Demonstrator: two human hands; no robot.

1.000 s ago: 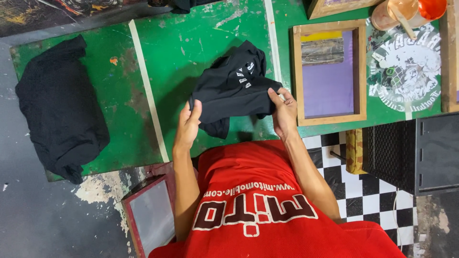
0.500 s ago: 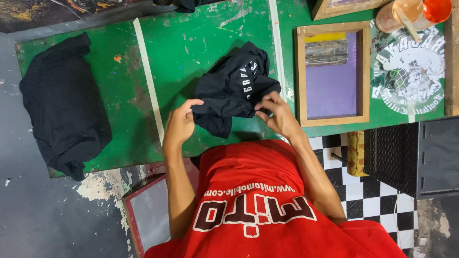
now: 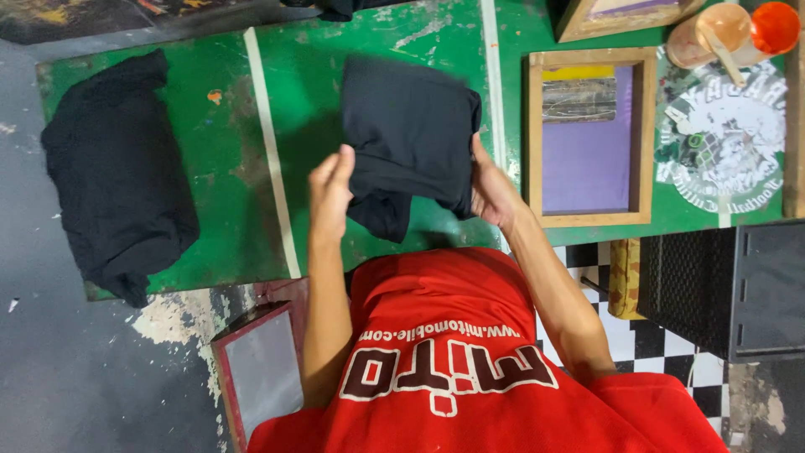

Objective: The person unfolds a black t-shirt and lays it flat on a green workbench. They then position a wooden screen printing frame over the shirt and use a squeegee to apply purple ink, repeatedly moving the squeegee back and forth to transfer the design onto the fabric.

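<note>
From my remote station, looking down through the head camera, I record the following. The left hand and the right hand are apart, each clamped on one side of a black garment. The left hand pinches the garment's left edge with the fingers upright; the right hand grips the right edge, with most of its fingers hidden behind the cloth. The garment is held up between the hands, above the middle of the green worktop. Its upper part spreads in a roughly square shape, and a bunched fold hangs from its lower edge between the two hands. I cannot tell whether any part of it touches the worktop.

A pile of black cloth lies on the worktop's left end, well apart from the hands. A pale strip runs across the green surface between the pile and the held garment. To the right of the right hand, near it, lies a wooden frame with a purple panel inside. Further right the worktop carries a round white print, and an orange-lidded cup stands at the far corner. The person wears a red shirt. A second frame leans by the worktop's near left side.
</note>
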